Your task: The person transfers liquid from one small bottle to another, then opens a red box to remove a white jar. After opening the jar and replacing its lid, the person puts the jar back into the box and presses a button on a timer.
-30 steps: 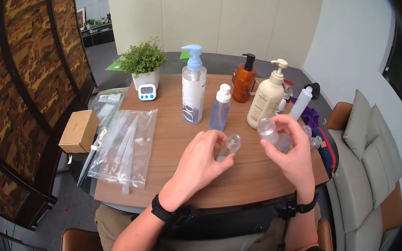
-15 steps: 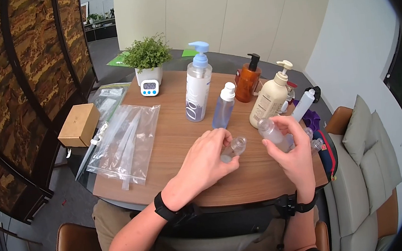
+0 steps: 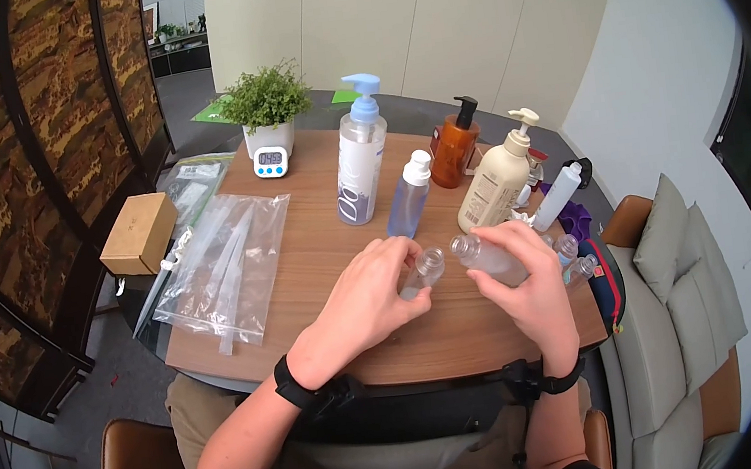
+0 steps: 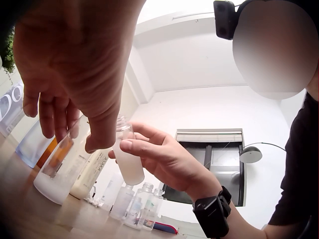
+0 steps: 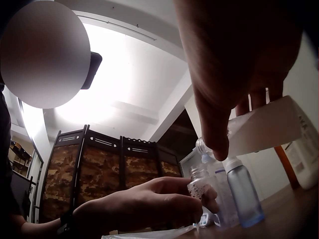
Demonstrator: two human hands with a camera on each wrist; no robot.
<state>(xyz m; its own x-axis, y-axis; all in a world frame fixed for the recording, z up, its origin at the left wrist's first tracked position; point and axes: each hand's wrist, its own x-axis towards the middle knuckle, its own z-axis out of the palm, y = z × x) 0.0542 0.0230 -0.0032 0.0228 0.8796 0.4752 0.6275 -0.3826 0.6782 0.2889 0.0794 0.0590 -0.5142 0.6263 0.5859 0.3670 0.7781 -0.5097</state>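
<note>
My left hand grips a small clear bottle between thumb and fingers, low over the table and leaning, its open mouth up and to the right. In the left wrist view, a little cloudy stuff shows at that bottle's bottom. With its thumb and fingers, my right hand holds a second bottle, uncapped and whitish inside. This one is tipped well over, its mouth toward the left bottle's mouth, with a small gap between them in the head view. The right wrist view shows the tipped bottle above the left one.
Behind the hands stand a blue-topped pump bottle, a bluish bottle, an amber pump bottle and a cream pump bottle. Small clear bottles are at right. A plastic bag, box, timer and potted plant lie left.
My right hand has moved left and tipped its bottle from near upright to strongly leaning, mouth leftward. My left hand keeps its bottle in about the same place.
</note>
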